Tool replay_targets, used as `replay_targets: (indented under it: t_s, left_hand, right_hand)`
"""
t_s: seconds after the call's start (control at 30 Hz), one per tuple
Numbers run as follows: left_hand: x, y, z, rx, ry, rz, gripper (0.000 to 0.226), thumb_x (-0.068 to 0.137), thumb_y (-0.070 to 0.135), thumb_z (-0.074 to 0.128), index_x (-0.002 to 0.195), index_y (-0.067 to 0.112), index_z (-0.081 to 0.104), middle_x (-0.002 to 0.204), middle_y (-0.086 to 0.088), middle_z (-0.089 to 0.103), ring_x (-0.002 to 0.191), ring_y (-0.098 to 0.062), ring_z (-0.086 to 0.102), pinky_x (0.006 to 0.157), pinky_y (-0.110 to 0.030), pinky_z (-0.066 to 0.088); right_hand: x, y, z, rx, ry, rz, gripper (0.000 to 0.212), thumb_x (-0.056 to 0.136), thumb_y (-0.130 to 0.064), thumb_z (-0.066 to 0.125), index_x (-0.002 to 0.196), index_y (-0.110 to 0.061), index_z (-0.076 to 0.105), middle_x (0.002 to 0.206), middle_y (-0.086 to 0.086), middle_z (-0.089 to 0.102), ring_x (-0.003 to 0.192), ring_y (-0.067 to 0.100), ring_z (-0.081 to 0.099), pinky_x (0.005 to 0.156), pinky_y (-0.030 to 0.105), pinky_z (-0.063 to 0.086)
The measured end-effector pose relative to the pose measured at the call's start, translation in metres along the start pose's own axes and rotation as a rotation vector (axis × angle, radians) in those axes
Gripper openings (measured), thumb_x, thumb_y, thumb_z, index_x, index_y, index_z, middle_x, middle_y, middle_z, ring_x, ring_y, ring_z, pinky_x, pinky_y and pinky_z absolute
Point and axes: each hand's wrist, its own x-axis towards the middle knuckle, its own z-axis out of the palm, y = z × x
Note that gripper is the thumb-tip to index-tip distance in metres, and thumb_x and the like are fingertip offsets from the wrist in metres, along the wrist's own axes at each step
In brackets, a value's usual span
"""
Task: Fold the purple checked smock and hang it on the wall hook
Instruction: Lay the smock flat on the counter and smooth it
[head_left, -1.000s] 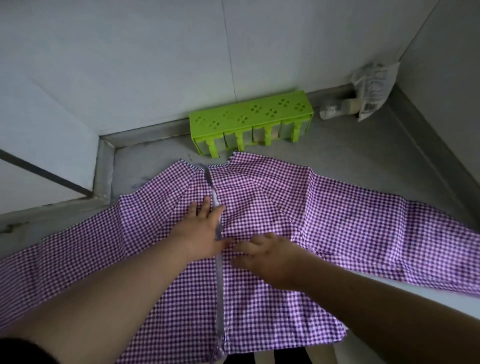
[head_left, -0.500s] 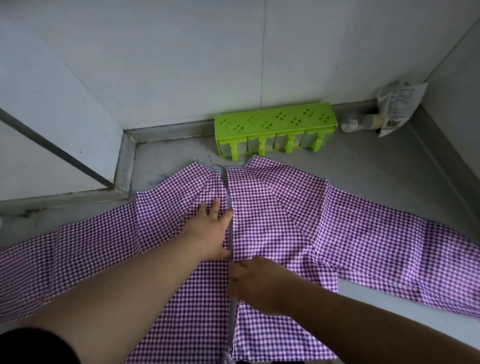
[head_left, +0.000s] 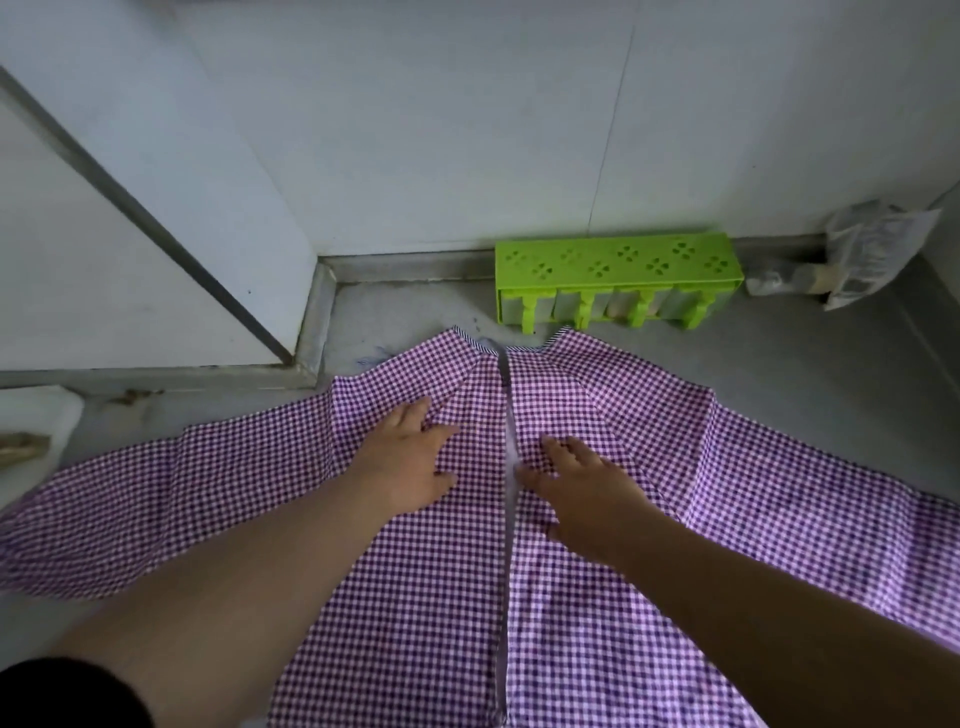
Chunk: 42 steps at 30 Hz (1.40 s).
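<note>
The purple checked smock (head_left: 597, 623) lies spread flat on the grey counter (head_left: 810, 358), its two back edges meeting along a pale centre seam, sleeves stretched out to left and right. My left hand (head_left: 410, 467) rests flat on the cloth just left of the seam, fingers apart. Just right of the seam my right hand (head_left: 587, 493) presses palm down on the fabric, fingers spread. Neither hand grips the cloth. No wall hook is in view.
A green plastic rack (head_left: 618, 278) stands against the white wall right behind the collar. A crumpled plastic bag with a small bottle (head_left: 857, 254) sits in the back right corner. A raised metal ledge (head_left: 311, 332) borders the counter at the back left.
My right hand has opened from a closed grip at the seam and moved up and right to lie flat. The left hand slid slightly left. The view has shifted left.
</note>
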Motion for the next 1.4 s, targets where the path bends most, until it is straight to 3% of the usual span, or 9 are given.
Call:
replay_targets:
  t_s: [0.13, 0.27, 0.43, 0.57, 0.7, 0.8, 1.03, 1.2, 1.4]
  left_hand:
    - [-0.007, -0.017, -0.004, -0.083, -0.096, -0.036, 0.074, 0.099, 0.062, 0.054, 0.163, 0.047, 0.019, 0.176, 0.003, 0.001, 0.161, -0.032, 0.004, 0.128, -0.053, 0.017]
    - [0.007, -0.025, -0.02, -0.11, -0.026, -0.018, 0.053, 0.101, 0.057, 0.053, 0.152, 0.045, 0.044, 0.172, 0.001, 0.017, 0.157, -0.029, 0.019, 0.127, -0.049, 0.026]
    - [0.044, -0.035, -0.035, -0.191, -0.048, -0.043, 0.019, 0.099, 0.052, 0.057, 0.113, 0.044, 0.066, 0.167, 0.001, 0.029, 0.151, -0.022, 0.033, 0.125, -0.043, 0.031]
    - [0.065, -0.043, -0.04, -0.192, 0.066, -0.181, 0.07, 0.095, 0.051, 0.064, 0.158, 0.034, 0.039, 0.169, -0.002, 0.028, 0.15, -0.029, 0.038, 0.124, -0.051, 0.034]
    - [0.078, -0.055, -0.035, -0.244, 0.075, -0.334, 0.105, 0.075, 0.064, 0.076, 0.161, 0.03, 0.025, 0.163, -0.003, 0.041, 0.142, -0.03, 0.049, 0.115, -0.057, 0.044]
    - [0.08, -0.058, -0.036, -0.226, 0.054, -0.366, 0.099, 0.076, 0.069, 0.076, 0.154, 0.023, 0.038, 0.152, -0.005, 0.054, 0.131, -0.029, 0.059, 0.107, -0.052, 0.051]
    - [0.069, -0.041, -0.044, 0.247, 0.037, -0.281, 0.064, 0.095, 0.075, 0.046, 0.133, 0.028, 0.066, 0.137, -0.002, 0.063, 0.131, -0.025, 0.051, 0.112, -0.047, 0.032]
    - [0.052, -0.032, -0.055, 0.042, -0.038, -0.285, 0.053, 0.101, 0.067, 0.041, 0.113, 0.023, 0.069, 0.099, 0.004, 0.07, 0.091, -0.018, 0.066, 0.096, -0.041, 0.053]
    - [0.009, -0.023, -0.088, -0.068, -0.009, -0.23, 0.053, 0.104, 0.063, 0.037, 0.109, 0.02, 0.067, 0.095, 0.002, 0.068, 0.086, -0.017, 0.066, 0.085, -0.04, 0.057]
  right_hand:
    - [-0.008, 0.017, 0.0, 0.13, 0.026, -0.017, 0.072, 0.095, -0.055, 0.057, 0.157, -0.05, 0.02, 0.172, -0.008, 0.012, 0.157, 0.023, 0.017, 0.122, 0.055, 0.03]
    - [-0.013, 0.054, -0.008, 0.324, 0.343, 0.242, 0.044, 0.095, -0.031, 0.061, 0.137, -0.04, 0.06, 0.159, -0.005, 0.041, 0.141, 0.025, 0.045, 0.116, 0.045, 0.04]
    - [-0.01, 0.096, -0.021, 0.408, 0.393, 0.465, 0.037, 0.091, -0.025, 0.069, 0.127, -0.028, 0.068, 0.165, 0.008, 0.029, 0.133, 0.033, 0.056, 0.105, 0.045, 0.05]
    - [0.011, 0.111, -0.029, 0.455, 0.26, 0.55, 0.06, 0.089, -0.031, 0.072, 0.144, -0.026, 0.051, 0.169, 0.012, 0.016, 0.135, 0.036, 0.054, 0.111, 0.047, 0.046]
    - [0.021, 0.114, -0.024, 0.488, 0.219, 0.557, 0.098, 0.079, -0.039, 0.085, 0.157, -0.015, 0.031, 0.161, 0.018, 0.031, 0.145, 0.038, 0.041, 0.117, 0.051, 0.039]
    - [0.02, 0.111, -0.02, 0.539, 0.203, 0.611, 0.104, 0.081, -0.041, 0.084, 0.16, -0.018, 0.02, 0.154, 0.021, 0.034, 0.141, 0.043, 0.044, 0.113, 0.054, 0.042]
    - [0.006, 0.103, -0.025, 0.452, 0.083, 0.522, 0.051, 0.097, -0.044, 0.06, 0.142, -0.02, 0.055, 0.133, 0.01, 0.067, 0.116, 0.029, 0.066, 0.101, 0.042, 0.054]
    - [-0.01, 0.098, -0.027, 0.477, 0.056, 0.573, 0.043, 0.097, -0.043, 0.056, 0.13, -0.016, 0.062, 0.124, 0.008, 0.069, 0.11, 0.026, 0.065, 0.094, 0.035, 0.054]
    - [-0.035, 0.093, -0.034, 0.715, 0.135, 0.568, 0.025, 0.098, -0.044, 0.058, 0.101, -0.02, 0.063, 0.092, -0.003, 0.066, 0.082, 0.014, 0.063, 0.067, 0.028, 0.046]
